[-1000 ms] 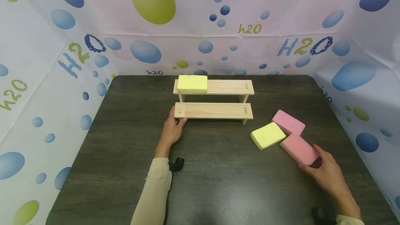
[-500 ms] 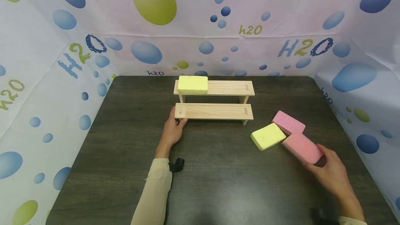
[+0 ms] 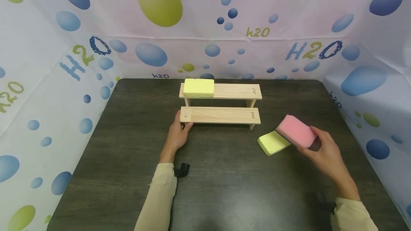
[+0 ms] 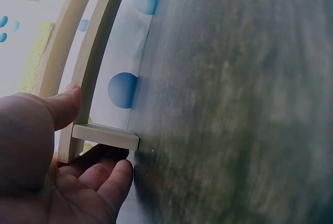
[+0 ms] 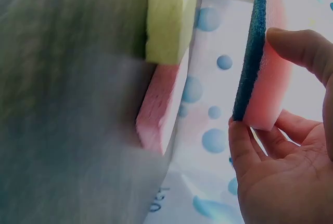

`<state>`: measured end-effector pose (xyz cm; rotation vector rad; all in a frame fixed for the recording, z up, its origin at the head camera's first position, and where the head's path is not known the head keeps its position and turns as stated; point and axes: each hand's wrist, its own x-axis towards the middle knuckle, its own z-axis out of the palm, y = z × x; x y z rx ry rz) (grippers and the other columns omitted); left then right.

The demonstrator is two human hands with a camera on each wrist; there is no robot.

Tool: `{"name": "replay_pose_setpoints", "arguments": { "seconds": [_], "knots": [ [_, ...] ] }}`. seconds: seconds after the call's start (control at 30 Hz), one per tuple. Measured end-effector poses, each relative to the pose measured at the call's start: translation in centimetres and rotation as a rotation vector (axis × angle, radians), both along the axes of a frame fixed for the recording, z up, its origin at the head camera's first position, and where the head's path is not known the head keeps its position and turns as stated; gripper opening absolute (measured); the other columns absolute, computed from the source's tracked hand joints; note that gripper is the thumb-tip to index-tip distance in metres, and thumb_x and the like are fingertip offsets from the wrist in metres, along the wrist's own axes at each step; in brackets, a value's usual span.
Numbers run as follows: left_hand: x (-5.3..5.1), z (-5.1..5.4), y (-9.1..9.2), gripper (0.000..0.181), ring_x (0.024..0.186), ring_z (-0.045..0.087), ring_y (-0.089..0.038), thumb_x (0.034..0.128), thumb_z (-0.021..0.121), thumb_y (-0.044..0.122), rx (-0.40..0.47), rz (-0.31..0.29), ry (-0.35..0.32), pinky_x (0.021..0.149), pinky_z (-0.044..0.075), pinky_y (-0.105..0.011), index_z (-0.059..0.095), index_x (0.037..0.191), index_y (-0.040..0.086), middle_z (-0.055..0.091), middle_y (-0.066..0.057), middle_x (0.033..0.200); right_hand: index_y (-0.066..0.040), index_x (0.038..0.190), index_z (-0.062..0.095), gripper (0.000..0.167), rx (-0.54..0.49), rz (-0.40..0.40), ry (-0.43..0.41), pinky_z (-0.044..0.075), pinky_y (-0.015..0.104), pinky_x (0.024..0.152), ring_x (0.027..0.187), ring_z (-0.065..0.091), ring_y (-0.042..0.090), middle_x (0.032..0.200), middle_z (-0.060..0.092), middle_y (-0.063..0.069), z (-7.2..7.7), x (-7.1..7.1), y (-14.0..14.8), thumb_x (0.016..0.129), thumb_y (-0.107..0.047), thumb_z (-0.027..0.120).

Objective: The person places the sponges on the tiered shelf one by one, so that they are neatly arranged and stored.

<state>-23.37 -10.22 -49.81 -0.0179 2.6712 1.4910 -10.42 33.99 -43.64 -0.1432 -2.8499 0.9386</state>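
My left hand (image 3: 176,135) grips the left end of the lower step of a two-tier wooden rack (image 3: 221,115). In the left wrist view its thumb lies along the board, with the fingers by the short leg (image 4: 106,136). My right hand (image 3: 329,158) holds a pink scouring sponge (image 3: 297,131) between thumb and fingers, raised off the table. The right wrist view shows this sponge's dark blue scouring layer (image 5: 251,57). Below it lie a yellow sponge (image 3: 271,143) and another pink sponge (image 5: 156,109), the latter hidden in the head view.
A second yellow sponge (image 3: 198,88) rests on the left part of the rack's upper step. The dark table (image 3: 112,159) is bordered at the back and sides by a patterned white sheet (image 3: 192,38).
My right hand has lifted the pink scouring sponge and carried it up and leftward, over the other pink sponge. My left hand stays on the rack.
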Motion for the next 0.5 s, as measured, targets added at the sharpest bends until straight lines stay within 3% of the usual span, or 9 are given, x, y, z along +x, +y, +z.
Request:
{"name": "replay_pose_setpoints", "arguments": {
  "seconds": [0.07,0.13,0.2,0.3,0.43,0.47,0.5],
  "knots": [
    [0.0,0.0,0.0,0.076,0.144,0.033,-0.032,0.1001,0.054,0.03,0.001,-0.002,-0.001,0.114,0.037,-0.046,0.008,0.157,0.01,0.025,-0.018,0.158,0.006,0.146,0.032,0.083,-0.006,0.015,0.01,0.042,0.058,0.095,0.118,0.047,0.048,0.133,0.041,0.031,0.2,-0.4,-0.4,0.083,-0.022,0.078],
    [-0.1,-0.1,0.1,0.075,0.144,0.033,-0.033,0.1003,0.053,0.03,0.0,-0.002,-0.002,0.114,0.037,-0.046,0.007,0.157,0.01,0.025,-0.019,0.158,0.007,0.145,0.033,0.082,-0.017,0.033,0.027,0.049,0.037,0.1,0.117,0.048,0.047,0.133,0.042,0.031,0.3,-0.9,-0.7,0.082,-0.02,0.078],
    [-0.1,-0.1,0.1,0.076,0.144,0.033,-0.033,0.1003,0.053,0.03,-0.002,0.002,-0.007,0.114,0.037,-0.046,0.007,0.157,0.011,0.025,-0.018,0.159,0.007,0.145,0.035,0.081,-0.014,0.043,0.042,0.047,0.015,0.094,0.115,0.049,0.045,0.132,0.043,0.03,0.5,-1.3,-0.9,0.082,-0.019,0.078],
    [-0.1,-0.1,0.0,0.076,0.144,0.033,-0.032,0.1002,0.053,0.032,-0.003,0.008,-0.015,0.114,0.037,-0.044,0.007,0.157,0.011,0.024,-0.017,0.159,0.007,0.143,0.037,0.079,0.004,0.051,0.065,0.046,0.019,0.087,0.114,0.05,0.044,0.131,0.044,0.029,0.8,-1.9,-1.2,0.081,-0.017,0.078],
    [0.0,-0.1,0.1,0.076,0.144,0.033,-0.031,0.1,0.053,0.032,0.004,0.009,-0.011,0.114,0.037,-0.044,0.008,0.157,0.011,0.024,-0.017,0.159,0.007,0.144,0.036,0.079,0.007,0.069,0.08,0.045,0.056,0.089,0.116,0.048,0.045,0.132,0.044,0.029,1.1,-2.7,-1.5,0.08,-0.014,0.079],
    [0.0,-0.1,0.1,0.075,0.144,0.032,-0.031,0.1,0.054,0.031,0.005,0.008,-0.008,0.114,0.037,-0.045,0.008,0.157,0.011,0.025,-0.017,0.159,0.007,0.144,0.036,0.079,0.003,0.077,0.086,0.044,0.057,0.089,0.116,0.048,0.046,0.132,0.044,0.03,1.2,-2.9,-1.5,0.08,-0.014,0.079],
    [0.0,-0.1,0.1,0.075,0.144,0.033,-0.032,0.1,0.054,0.031,0.007,0.008,-0.005,0.114,0.037,-0.045,0.009,0.157,0.011,0.025,-0.017,0.159,0.007,0.144,0.036,0.08,-0.004,0.086,0.091,0.047,0.049,0.094,0.116,0.048,0.046,0.132,0.044,0.03,1.3,-3.1,-1.6,0.079,-0.013,0.079]
  ]
}}
